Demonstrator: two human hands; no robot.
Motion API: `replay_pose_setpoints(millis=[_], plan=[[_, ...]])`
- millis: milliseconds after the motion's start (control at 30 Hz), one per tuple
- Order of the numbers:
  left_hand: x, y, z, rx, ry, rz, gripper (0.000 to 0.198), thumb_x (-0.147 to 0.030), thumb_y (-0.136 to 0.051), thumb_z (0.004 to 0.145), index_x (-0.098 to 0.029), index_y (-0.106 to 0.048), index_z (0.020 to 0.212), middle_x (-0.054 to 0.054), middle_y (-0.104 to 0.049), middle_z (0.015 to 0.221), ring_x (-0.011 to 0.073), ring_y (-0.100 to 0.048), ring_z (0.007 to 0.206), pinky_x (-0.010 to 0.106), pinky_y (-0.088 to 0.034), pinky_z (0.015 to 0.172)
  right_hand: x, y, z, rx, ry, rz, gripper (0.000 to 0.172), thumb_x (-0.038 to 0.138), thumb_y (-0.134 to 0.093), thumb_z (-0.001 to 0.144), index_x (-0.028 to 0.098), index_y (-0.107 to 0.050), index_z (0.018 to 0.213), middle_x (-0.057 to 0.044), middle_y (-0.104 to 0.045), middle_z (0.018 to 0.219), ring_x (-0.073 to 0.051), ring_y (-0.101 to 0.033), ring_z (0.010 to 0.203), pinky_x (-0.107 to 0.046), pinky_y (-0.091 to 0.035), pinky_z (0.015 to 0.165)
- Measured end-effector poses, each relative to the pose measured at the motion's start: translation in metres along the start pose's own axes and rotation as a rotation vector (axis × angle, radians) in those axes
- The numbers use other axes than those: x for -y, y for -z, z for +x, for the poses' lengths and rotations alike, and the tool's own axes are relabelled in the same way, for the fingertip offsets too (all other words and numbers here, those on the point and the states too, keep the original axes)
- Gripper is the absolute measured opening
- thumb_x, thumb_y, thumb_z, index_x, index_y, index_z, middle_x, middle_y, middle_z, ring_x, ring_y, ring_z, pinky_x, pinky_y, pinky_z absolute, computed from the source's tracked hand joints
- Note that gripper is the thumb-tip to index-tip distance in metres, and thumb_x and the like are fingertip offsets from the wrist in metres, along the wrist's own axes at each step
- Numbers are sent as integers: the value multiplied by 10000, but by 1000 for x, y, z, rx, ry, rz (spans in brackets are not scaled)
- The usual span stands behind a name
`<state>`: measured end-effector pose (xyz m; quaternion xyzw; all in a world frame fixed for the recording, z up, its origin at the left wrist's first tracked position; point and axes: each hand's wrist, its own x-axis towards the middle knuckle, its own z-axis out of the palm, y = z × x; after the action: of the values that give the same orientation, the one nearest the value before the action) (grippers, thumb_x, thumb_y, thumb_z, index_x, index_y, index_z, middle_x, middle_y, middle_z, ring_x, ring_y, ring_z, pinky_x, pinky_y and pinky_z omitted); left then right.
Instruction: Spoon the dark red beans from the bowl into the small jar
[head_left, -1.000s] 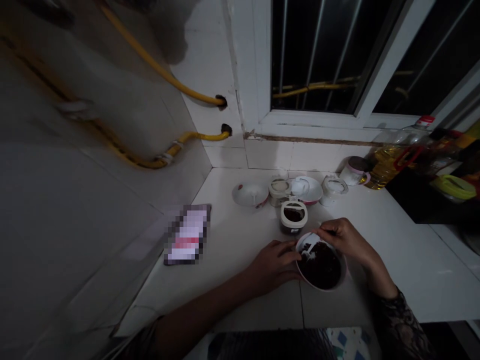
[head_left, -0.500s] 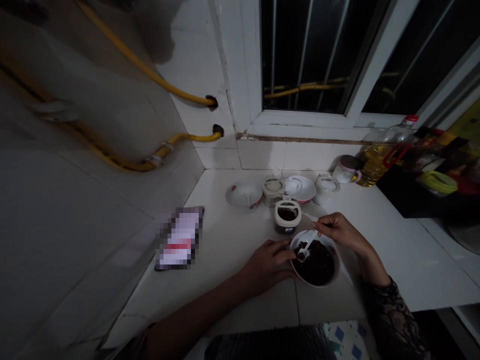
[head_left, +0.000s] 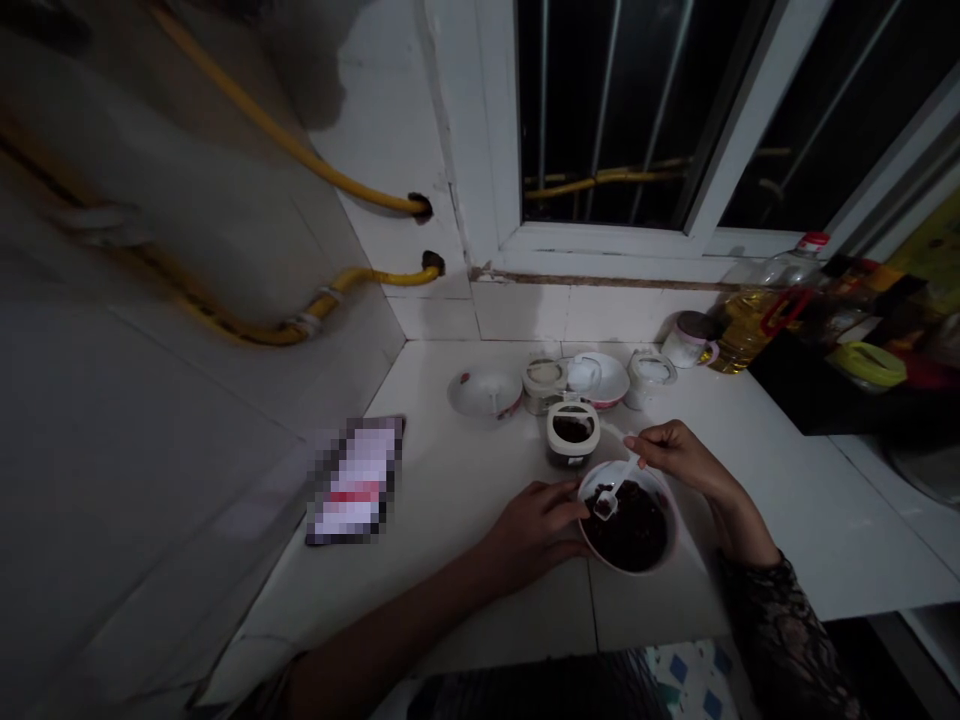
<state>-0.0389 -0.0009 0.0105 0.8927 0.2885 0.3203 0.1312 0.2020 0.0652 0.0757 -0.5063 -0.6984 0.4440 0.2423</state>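
Observation:
A white bowl (head_left: 670,548) with dark, crumbly contents stands near the counter's front edge. My left hand (head_left: 534,530) holds the bowl's left side, thumb and fingers spread against its rim. Between the thumb and fingers of my right hand (head_left: 679,458) is the handle of a small white spoon (head_left: 616,490), its head low over the dark contents at the bowl's left part. Just behind the bowl sits a square jar (head_left: 572,436) with a pale rim and dark contents.
Behind the jar are a shallow bowl (head_left: 484,396), a clear jar (head_left: 544,384), another bowl (head_left: 613,378) and a jar of white powder (head_left: 651,378). A blurred phone-like object (head_left: 358,482) lies left. An oil bottle (head_left: 750,320) and a black box (head_left: 806,385) stand right.
The spoon's head has shifted slightly within the bowl, and its handle is a little more upright. My left hand stays at the bowl's rim.

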Motion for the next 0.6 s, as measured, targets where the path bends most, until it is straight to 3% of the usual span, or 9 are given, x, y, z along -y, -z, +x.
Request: replay_pose_setpoints(millis=[267,367,500,600], plan=[[4,-4,-2,-39,-22,-4,344,-479,-516,904,-188,-557,1083,131,-603,1217,219,-589,1104,341,-487,843,-6,1,3,-54,-94,128,540,651,-613,672,150,-534,487,87,-246,386,-42,-184,388,-216,-115,393],[4,-5,-3,-49,-29,6,363,-494,-499,906,-184,-559,1086,138,-604,1212,223,-586,1107,343,-490,839,-2,-1,9,-139,-118,235,542,673,-639,624,161,-523,488,92,-255,363,-39,-176,360,-212,-107,375],[3,-4,-2,-68,-18,15,374,-510,-506,895,-181,-575,1061,135,-622,1180,216,-613,1041,336,-496,824,11,-8,16,-446,-12,230,560,698,-604,649,168,-526,485,75,-298,366,-51,-207,347,-223,-154,364],[2,-3,-1,-57,-5,13,358,-497,-538,882,-184,-582,1051,130,-612,1202,213,-606,1053,333,-491,843,19,-17,16,-730,242,-34,529,603,-526,802,151,-591,534,31,-421,414,-79,-345,386,-229,-270,412]])
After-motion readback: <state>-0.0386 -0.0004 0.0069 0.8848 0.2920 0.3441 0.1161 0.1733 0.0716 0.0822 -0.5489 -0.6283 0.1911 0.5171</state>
